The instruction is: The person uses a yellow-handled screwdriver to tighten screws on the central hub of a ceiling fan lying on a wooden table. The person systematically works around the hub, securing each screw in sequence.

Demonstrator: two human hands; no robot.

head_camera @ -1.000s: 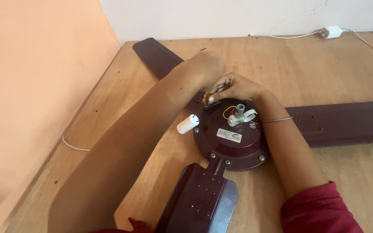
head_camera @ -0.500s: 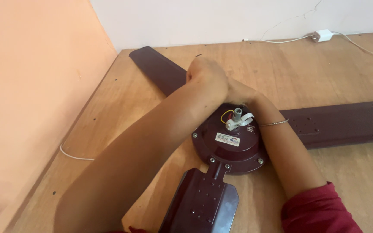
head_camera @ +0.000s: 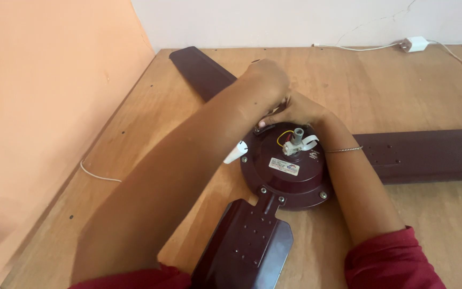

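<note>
A dark maroon ceiling fan lies on a wooden floor, its round motor housing (head_camera: 287,171) facing up with a short metal shaft (head_camera: 297,139) and coloured wires at its centre. Three blades spread out: one to the far left (head_camera: 199,69), one to the right (head_camera: 429,155), one towards me (head_camera: 247,246). My left hand (head_camera: 266,80) reaches across to the housing's far edge, fingers curled down. My right hand (head_camera: 300,112) sits against the same far edge, mostly hidden under the left. What the fingers grip is hidden. A small white cylinder (head_camera: 235,152) shows beside my left forearm.
An orange wall (head_camera: 44,107) runs along the left. A thin white wire (head_camera: 94,174) lies at its foot. A white charger plug (head_camera: 414,44) with its cable rests by the white back wall.
Both hands have stayed at the far edge of the motor housing. The view has shifted a little, so the fan sits slightly lower and the charger comes fully into view.
</note>
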